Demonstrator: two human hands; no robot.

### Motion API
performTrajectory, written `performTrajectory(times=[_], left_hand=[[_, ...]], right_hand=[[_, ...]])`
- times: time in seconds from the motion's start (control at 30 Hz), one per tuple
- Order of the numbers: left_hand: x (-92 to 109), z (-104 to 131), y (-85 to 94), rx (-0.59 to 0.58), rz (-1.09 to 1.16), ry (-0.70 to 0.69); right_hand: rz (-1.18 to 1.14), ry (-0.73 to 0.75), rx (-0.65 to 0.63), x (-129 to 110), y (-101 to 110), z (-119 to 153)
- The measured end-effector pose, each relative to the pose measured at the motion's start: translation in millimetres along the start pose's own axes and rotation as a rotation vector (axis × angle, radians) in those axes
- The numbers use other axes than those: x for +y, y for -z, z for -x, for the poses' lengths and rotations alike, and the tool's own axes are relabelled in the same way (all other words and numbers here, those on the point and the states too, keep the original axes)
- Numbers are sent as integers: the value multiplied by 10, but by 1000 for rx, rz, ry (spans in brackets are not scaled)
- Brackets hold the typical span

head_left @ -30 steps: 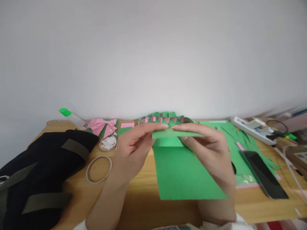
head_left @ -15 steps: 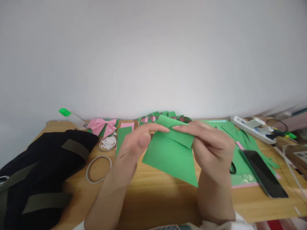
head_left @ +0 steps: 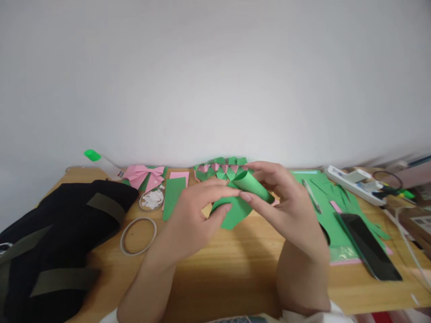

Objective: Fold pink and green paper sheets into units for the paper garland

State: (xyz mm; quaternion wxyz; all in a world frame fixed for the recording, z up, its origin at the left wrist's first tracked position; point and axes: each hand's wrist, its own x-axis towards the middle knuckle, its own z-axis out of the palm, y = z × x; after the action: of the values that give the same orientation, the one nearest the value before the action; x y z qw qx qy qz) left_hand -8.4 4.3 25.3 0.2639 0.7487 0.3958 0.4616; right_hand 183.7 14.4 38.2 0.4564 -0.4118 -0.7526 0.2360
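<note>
A sheet of green paper (head_left: pixel 235 213) is held up above the table between both hands, its upper part curled over into a loose roll. My left hand (head_left: pixel 198 215) pinches its left side between thumb and fingers. On the rolled part, my right hand (head_left: pixel 286 202) is closed, thumb in front and fingers behind. Behind the sheet, against the wall, stands a row of folded green and pink paper pieces (head_left: pixel 220 168). A flat green paper piece (head_left: pixel 175 197) lies left of my left hand, partly over pink paper (head_left: pixel 179 176).
On the left are a black cloth bag (head_left: pixel 67 237), a tape ring (head_left: pixel 123 240), a dish of white scraps (head_left: pixel 151 199), a pink paper bow (head_left: pixel 143 177) and a green-capped bottle (head_left: pixel 107 168). Rightward lie a utility knife (head_left: pixel 312 196), a phone (head_left: pixel 370 246) and a power strip (head_left: pixel 353 184).
The green sheet was spread with a folded-down flap; now its top curls into a roll. My right hand has opened around the roll, and my left has changed to a thumb-and-finger pinch.
</note>
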Motion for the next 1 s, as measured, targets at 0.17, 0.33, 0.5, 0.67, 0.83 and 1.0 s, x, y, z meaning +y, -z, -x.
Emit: performTrajectory(times=[0.17, 0.33, 0.5, 0.67, 0.83, 1.0], left_hand=[[82, -27, -2, 244, 321, 284], [125, -109, -17, 577, 571, 330], [93, -117, -96, 441, 806, 357], [151, -81, -216, 286, 715, 275], [179, -72, -289, 352, 621, 319], [95, -61, -297, 302, 632, 356]], right_hand=[[-124, -91, 14, 1, -15, -39], [-498, -275, -44, -47, -89, -44], [-619, -293, 117, -75, -246, -37], [-749, -289, 199, -87, -375, -28], [-748, -276, 145, -168, -470, 18], [-677, -271, 67, -214, -489, 74]])
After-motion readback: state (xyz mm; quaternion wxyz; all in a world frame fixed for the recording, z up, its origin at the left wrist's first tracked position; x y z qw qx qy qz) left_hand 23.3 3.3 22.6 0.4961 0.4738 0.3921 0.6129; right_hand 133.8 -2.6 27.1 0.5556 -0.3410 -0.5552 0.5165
